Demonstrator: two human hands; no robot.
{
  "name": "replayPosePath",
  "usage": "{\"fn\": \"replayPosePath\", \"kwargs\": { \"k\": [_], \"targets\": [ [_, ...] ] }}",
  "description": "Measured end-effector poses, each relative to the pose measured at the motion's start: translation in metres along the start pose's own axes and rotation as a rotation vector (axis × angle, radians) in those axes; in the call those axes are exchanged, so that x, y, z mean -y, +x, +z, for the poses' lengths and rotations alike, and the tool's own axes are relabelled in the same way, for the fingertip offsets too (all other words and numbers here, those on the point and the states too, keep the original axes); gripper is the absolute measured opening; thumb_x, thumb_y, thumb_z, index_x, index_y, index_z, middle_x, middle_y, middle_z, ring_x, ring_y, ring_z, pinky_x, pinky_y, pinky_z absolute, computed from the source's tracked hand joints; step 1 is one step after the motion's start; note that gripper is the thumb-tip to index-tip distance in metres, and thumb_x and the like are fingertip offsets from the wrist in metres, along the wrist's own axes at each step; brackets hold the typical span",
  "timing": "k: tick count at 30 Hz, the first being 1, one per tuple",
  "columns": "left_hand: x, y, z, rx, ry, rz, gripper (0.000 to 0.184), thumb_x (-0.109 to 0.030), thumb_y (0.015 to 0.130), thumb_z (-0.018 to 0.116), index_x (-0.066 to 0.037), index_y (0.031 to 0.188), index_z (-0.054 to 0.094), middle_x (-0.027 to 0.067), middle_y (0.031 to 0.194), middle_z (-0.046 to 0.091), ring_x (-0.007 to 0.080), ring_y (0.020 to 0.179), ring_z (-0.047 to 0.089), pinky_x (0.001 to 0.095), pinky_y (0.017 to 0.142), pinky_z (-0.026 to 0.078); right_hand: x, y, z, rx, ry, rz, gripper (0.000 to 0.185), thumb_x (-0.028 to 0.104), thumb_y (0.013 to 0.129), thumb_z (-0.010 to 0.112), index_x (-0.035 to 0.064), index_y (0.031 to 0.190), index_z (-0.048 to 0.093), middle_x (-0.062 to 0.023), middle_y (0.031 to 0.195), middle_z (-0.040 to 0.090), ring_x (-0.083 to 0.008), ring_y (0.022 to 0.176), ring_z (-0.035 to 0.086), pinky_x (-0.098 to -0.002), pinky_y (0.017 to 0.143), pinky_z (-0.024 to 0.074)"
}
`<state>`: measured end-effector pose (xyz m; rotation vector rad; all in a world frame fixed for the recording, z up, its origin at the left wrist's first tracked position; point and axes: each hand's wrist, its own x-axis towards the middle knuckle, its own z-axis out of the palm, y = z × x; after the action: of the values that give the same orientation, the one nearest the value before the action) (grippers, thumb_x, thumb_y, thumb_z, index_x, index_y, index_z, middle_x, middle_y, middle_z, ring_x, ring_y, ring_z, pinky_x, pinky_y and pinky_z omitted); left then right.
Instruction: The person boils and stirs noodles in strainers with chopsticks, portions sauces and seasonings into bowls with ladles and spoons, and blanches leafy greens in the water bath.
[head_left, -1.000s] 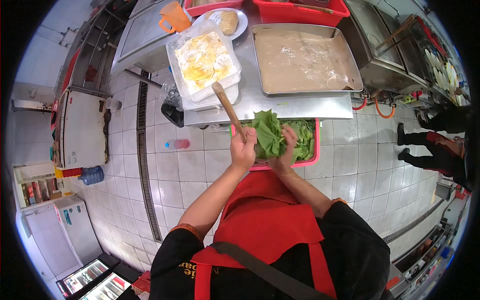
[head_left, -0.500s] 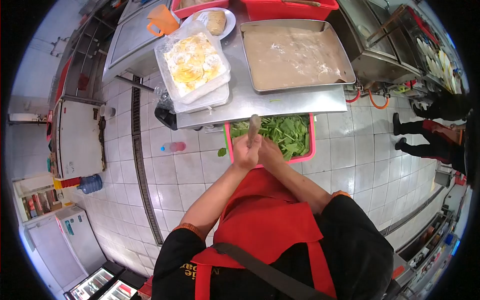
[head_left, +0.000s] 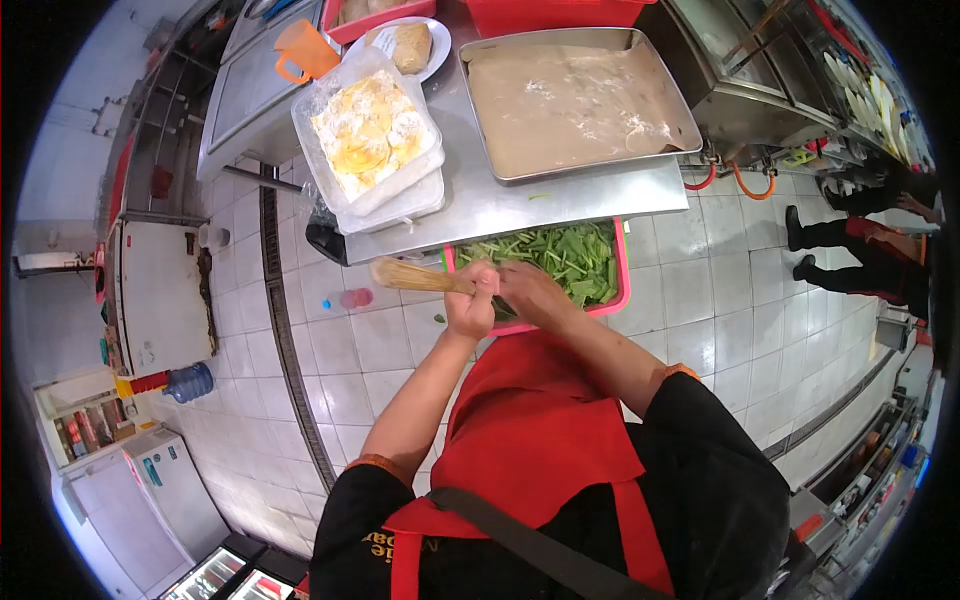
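My left hand point(head_left: 470, 303) is closed around one end of a long tan bundle, apparently thin wooden sticks point(head_left: 420, 277), whose wider end points left. Beside it, my right hand point(head_left: 532, 294) has its fingers bent against the bundle's near end and my left fingers; what they pinch is hidden. Both hands are above the near left part of a pink tub point(head_left: 622, 275) filled with cut green leaves and stems point(head_left: 575, 260). The tub stands below the front edge of a steel table point(head_left: 540, 205).
On the table are a metal tray point(head_left: 580, 100) with a floury brown surface, stacked plastic containers point(head_left: 370, 140) with white and yellow contents, a plate point(head_left: 440, 50) and an orange jug point(head_left: 306, 50). A pink bottle point(head_left: 355, 298) lies on the floor. Another person point(head_left: 860, 260) stands at right.
The bundle has swung from pointing up toward the table to pointing left. My left hand has turned with it and shifted slightly left. The view has tilted a little.
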<state>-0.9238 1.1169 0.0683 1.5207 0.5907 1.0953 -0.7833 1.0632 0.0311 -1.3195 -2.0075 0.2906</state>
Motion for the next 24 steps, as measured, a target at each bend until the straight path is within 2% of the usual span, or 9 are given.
{"fn": "replayPosePath", "kwargs": {
  "k": [2, 5, 9, 11, 13, 14, 17, 19, 24],
  "targets": [
    [0.0, 0.002, -0.006, -0.055, -0.056, -0.041, 0.04, -0.031, 0.097, 0.048, -0.005, 0.068, 0.044, 0.0021, 0.061, 0.042, 0.0122, 0.056, 0.038, 0.0273, 0.051, 0.03, -0.009, -0.015, -0.004, 0.275, 0.026, 0.034, 0.022, 0.014, 0.077, 0.055, 0.0031, 0.095, 0.062, -0.0109, 0.102, 0.063, -0.0295, 0.1, 0.06, -0.0378, 0.086, 0.0491],
    [-0.005, -0.003, -0.007, -0.095, -0.079, -0.096, 0.041, -0.029, 0.097, 0.048, -0.004, 0.064, 0.045, 0.0028, 0.059, 0.043, 0.0137, 0.055, 0.04, 0.0282, 0.052, 0.031, -0.015, -0.031, 0.018, 0.343, -0.042, 0.003, 0.023, 0.021, 0.082, 0.056, 0.0018, 0.095, 0.06, -0.0163, 0.096, 0.059, -0.033, 0.095, 0.057, -0.0455, 0.084, 0.0451],
    [-0.008, -0.004, -0.006, -0.003, 0.131, -0.09, 0.043, -0.032, 0.097, 0.048, -0.004, 0.064, 0.045, 0.0026, 0.059, 0.043, 0.0127, 0.055, 0.041, 0.028, 0.052, 0.031, -0.006, -0.013, 0.01, 0.282, -0.047, -0.001, 0.026, 0.023, 0.084, 0.055, 0.0014, 0.098, 0.059, -0.0168, 0.098, 0.06, -0.0317, 0.096, 0.057, -0.0444, 0.084, 0.0459],
    [0.001, -0.008, -0.015, -0.135, -0.016, -0.129, 0.043, -0.034, 0.097, 0.048, -0.005, 0.064, 0.045, 0.0018, 0.06, 0.044, 0.0116, 0.057, 0.041, 0.0276, 0.052, 0.031, -0.016, 0.006, -0.025, 0.496, -0.23, 0.483, 0.032, 0.031, 0.083, 0.059, 0.0039, 0.099, 0.062, -0.0167, 0.098, 0.063, -0.0346, 0.1, 0.058, -0.047, 0.092, 0.0423],
    [-0.001, -0.01, -0.022, -0.132, -0.023, -0.138, 0.044, -0.034, 0.097, 0.048, -0.005, 0.064, 0.044, 0.0009, 0.061, 0.044, 0.0106, 0.057, 0.04, 0.0271, 0.053, 0.031, -0.061, -0.032, 0.0, -0.023, -0.253, 0.8, 0.051, 0.039, 0.079, 0.065, 0.0045, 0.116, 0.056, -0.0206, 0.118, 0.056, -0.0398, 0.109, 0.052, -0.0481, 0.097, 0.038],
    [-0.003, -0.012, -0.022, -0.137, -0.018, -0.158, 0.043, -0.034, 0.097, 0.048, -0.005, 0.065, 0.044, 0.0009, 0.061, 0.044, 0.0105, 0.058, 0.04, 0.0269, 0.053, 0.031, -0.067, -0.038, 0.018, -0.023, -0.247, 0.797, 0.051, 0.039, 0.079, 0.065, 0.0045, 0.116, 0.056, -0.0206, 0.118, 0.056, -0.0398, 0.109, 0.052, -0.0481, 0.097, 0.038],
    [-0.004, -0.012, -0.019, -0.138, -0.005, -0.197, 0.042, -0.034, 0.097, 0.048, -0.005, 0.066, 0.045, 0.0008, 0.061, 0.043, 0.0101, 0.058, 0.039, 0.0263, 0.053, 0.03, -0.077, -0.046, 0.044, -0.018, -0.667, 0.905, 0.072, 0.038, 0.07, 0.074, 0.0062, 0.128, 0.046, -0.0216, 0.129, 0.045, -0.0415, 0.113, 0.046, -0.0471, 0.094, 0.0393],
    [-0.006, -0.016, -0.02, -0.134, 0.011, -0.222, 0.041, -0.033, 0.097, 0.048, -0.005, 0.067, 0.045, 0.0006, 0.061, 0.043, 0.0099, 0.059, 0.039, 0.0261, 0.054, 0.03, -0.079, -0.044, 0.052, 0.147, -0.514, 0.84, 0.074, 0.025, 0.068, 0.075, 0.0098, 0.133, 0.042, -0.0207, 0.134, 0.039, -0.0424, 0.119, 0.04, -0.0503, 0.093, 0.0411],
    [-0.006, -0.018, -0.022, -0.151, -0.032, -0.225, 0.04, -0.031, 0.098, 0.047, -0.005, 0.067, 0.045, 0.0002, 0.062, 0.044, 0.0094, 0.059, 0.038, 0.0257, 0.054, 0.029, -0.108, -0.062, 0.059, -0.005, -0.188, 0.703, 0.063, 0.007, 0.066, 0.069, 0.0094, 0.125, 0.048, -0.0212, 0.125, 0.047, -0.0428, 0.114, 0.045, -0.0508, 0.093, 0.0422]
  ]
}}
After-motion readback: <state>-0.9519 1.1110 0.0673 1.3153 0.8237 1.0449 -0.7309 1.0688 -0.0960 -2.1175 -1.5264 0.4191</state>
